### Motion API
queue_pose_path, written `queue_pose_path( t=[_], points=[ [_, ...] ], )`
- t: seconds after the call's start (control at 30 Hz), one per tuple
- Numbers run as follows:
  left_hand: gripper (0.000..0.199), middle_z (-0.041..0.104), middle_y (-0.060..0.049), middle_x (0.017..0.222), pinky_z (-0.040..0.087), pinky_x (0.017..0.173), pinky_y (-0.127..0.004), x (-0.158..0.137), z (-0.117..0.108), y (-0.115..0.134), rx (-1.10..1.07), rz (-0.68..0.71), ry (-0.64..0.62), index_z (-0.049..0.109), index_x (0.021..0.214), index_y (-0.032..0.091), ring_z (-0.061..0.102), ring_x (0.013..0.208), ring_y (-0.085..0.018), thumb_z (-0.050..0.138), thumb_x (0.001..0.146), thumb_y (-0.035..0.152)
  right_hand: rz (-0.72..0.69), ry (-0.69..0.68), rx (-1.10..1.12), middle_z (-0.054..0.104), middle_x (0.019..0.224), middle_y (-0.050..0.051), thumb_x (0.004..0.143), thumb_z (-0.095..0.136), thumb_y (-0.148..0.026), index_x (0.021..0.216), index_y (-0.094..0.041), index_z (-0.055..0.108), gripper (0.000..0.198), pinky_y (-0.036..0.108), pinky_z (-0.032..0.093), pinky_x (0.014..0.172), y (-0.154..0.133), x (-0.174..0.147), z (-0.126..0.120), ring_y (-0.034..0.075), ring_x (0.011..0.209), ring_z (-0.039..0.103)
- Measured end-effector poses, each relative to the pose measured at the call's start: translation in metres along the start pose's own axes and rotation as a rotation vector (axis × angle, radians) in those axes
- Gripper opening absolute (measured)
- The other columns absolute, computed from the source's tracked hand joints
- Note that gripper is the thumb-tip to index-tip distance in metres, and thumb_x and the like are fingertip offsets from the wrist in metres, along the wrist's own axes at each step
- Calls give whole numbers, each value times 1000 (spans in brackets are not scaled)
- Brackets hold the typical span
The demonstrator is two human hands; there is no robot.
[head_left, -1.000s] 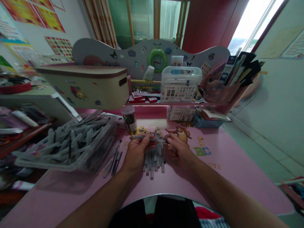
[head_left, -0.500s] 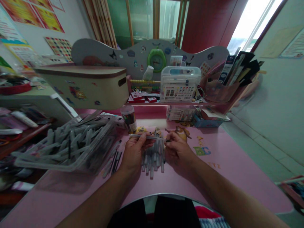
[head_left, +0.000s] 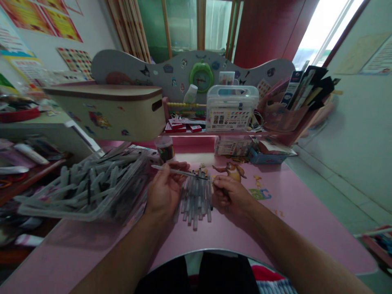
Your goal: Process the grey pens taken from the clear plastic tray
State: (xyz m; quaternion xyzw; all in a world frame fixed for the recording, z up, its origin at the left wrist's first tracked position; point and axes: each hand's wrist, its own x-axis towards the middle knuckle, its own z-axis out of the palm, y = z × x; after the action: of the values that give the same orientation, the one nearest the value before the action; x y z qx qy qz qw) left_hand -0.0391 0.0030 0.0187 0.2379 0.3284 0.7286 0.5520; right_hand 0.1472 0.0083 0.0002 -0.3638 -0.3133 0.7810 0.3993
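My left hand point(head_left: 165, 190) grips a translucent pen barrel point(head_left: 180, 171) between thumb and fingers, its left end sticking out past the thumb. My right hand point(head_left: 229, 192) is closed in a pinch on a thin dark pen refill point(head_left: 202, 177). The refill runs in line with the barrel's right end; whether its tip sits inside I cannot tell. Below and between my hands, several translucent pen barrels point(head_left: 196, 204) lie side by side on the pink desk point(head_left: 183, 241). Left of my left hand stands a clear plastic bin point(head_left: 101, 214) heaped with similar grey-white pen parts point(head_left: 92, 179).
A round clear tub point(head_left: 164, 148) with dark contents stands behind my left hand. On the shelf are a lidded cream box point(head_left: 116, 114), a clear carry case point(head_left: 232, 108) and a pen holder point(head_left: 284, 116). A blue box point(head_left: 268, 155) sits at the desk's back right.
My left hand has shifted left with the pen barrel, now tilted down to the right. A dark length of refill now shows between the barrel and my right hand, which has barely moved.
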Motion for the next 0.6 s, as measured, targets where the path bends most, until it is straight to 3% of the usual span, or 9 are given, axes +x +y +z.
queue_pose_path(
  t=[0.13, 0.23, 0.33, 0.43, 0.5, 0.6],
  points=[
    [29, 70, -4, 76, 58, 79, -34, 16, -6, 16, -198, -47, 180, 64, 83, 18, 69, 75, -16, 42, 100, 27, 25, 161, 47, 38, 39, -10, 66, 71, -31, 57, -20, 48, 27, 15, 12, 30, -4, 6, -4, 2, 31, 20],
    [24, 60, 1, 66, 53, 60, -21, 17, -8, 15, -227, -58, 214, 63, 83, 17, 54, 53, -9, 46, 99, 24, -60, 191, 145, 36, 39, -10, 69, 71, -34, 59, -19, 52, 26, 14, 14, 31, -6, 10, -8, 3, 33, 19],
    [8, 58, 2, 71, 41, 49, -15, 4, -2, 5, -133, -85, 82, 66, 92, 16, 48, 51, -6, 68, 85, 21, -148, 135, 130, 36, 41, -10, 71, 74, -38, 65, -18, 57, 27, 13, 16, 32, -4, 9, -6, 3, 34, 21],
    [32, 59, 2, 74, 41, 49, -14, -13, 7, -9, 32, -212, -130, 67, 99, 17, 49, 55, -6, 82, 71, 20, -174, 65, 46, 38, 43, -11, 75, 76, -42, 72, -17, 61, 29, 14, 17, 32, 6, 4, 2, 3, 34, 21],
    [28, 59, 1, 73, 43, 50, -15, -20, 10, -17, 87, -290, -201, 67, 93, 16, 51, 57, -7, 83, 73, 27, -157, -6, 35, 35, 45, -11, 78, 76, -41, 75, -18, 62, 28, 16, 19, 33, 13, 0, 8, 4, 34, 23],
    [22, 64, -4, 79, 50, 58, -18, -22, 9, -21, 38, -278, -155, 62, 75, 14, 60, 68, -11, 73, 85, 32, -145, -69, 39, 36, 49, -10, 75, 76, -31, 78, -18, 63, 19, 17, 23, 37, 15, -3, 11, 5, 39, 26]
  ],
)
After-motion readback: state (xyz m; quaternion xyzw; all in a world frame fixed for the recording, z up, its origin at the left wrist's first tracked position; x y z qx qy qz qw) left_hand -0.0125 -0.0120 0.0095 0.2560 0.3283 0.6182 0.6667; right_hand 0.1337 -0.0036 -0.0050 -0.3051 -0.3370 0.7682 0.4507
